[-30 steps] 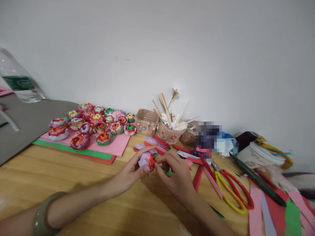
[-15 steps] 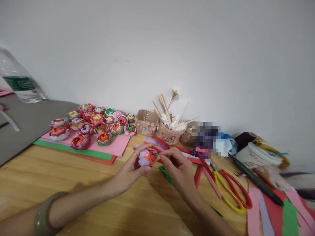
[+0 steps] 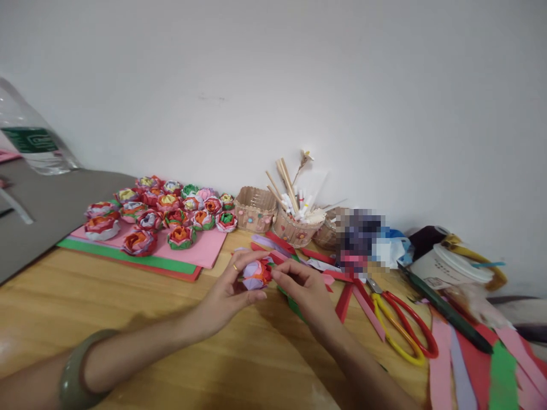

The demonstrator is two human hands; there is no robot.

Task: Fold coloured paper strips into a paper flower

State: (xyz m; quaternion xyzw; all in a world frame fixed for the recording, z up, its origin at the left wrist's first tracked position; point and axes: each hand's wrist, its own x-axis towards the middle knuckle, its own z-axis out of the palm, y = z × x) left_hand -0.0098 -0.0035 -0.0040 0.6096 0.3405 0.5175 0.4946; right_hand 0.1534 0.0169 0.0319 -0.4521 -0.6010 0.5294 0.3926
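A folded paper flower (image 3: 255, 275) with lilac outer petals and orange and red parts rests in my left hand (image 3: 233, 283), whose fingers and thumb curl round it. My right hand (image 3: 302, 286) is closed in a pinch at the flower's right side, thumb and forefinger on a small red paper piece that touches the flower. Its fingers partly hide that piece. Behind both hands, red paper strips (image 3: 277, 244) lie on the wooden table (image 3: 171, 324). Some green paper (image 3: 294, 307) shows partly under my right hand.
Several finished paper flowers (image 3: 168, 218) stand on coloured sheets (image 3: 211, 250) at left. Decorated baskets (image 3: 255, 210) line the wall, one holding sticks (image 3: 287, 185). Scissors (image 3: 401, 322), a dark green cutter-like tool (image 3: 447, 310), a white tub (image 3: 448, 267) and paper strips (image 3: 440, 359) lie right.
My right hand has moved slightly left, bringing the red paper piece against the flower. My left hand still holds the flower, now turned a little.
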